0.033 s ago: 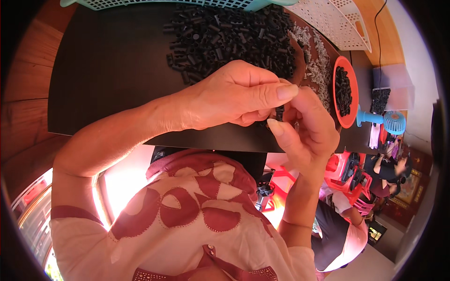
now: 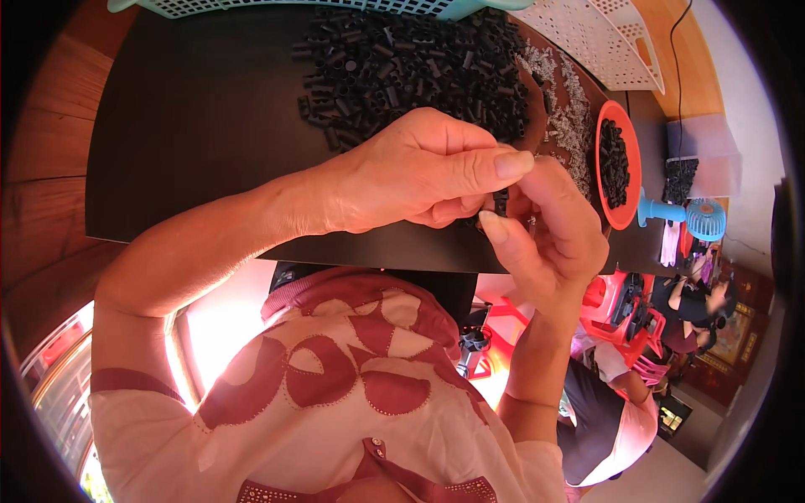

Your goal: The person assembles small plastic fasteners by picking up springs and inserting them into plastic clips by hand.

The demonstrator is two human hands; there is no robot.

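Note:
Over the front edge of the dark table, my two hands meet. My left hand (image 2: 428, 172) is closed, its thumb pressed along the bent fingers; whatever lies in that pinch is hidden. My right hand (image 2: 558, 230) curls up against it from the right, thumb toward the fingers. Between the hands, just above the right thumb tip, a small black plastic piece (image 2: 501, 201) shows in part; most of it is covered by fingers. Behind my hands spreads a heap of short black plastic tubes (image 2: 402, 75). Small clear pieces (image 2: 572, 109) lie scattered to its right.
A red-orange bowl (image 2: 635, 176) of black parts stands on the right, beside a small blue fan (image 2: 704, 220). At the back are a teal basket (image 2: 293, 7) and a white perforated basket (image 2: 595, 42). Another person (image 2: 604, 419) sits at lower right, near red stools (image 2: 650, 335).

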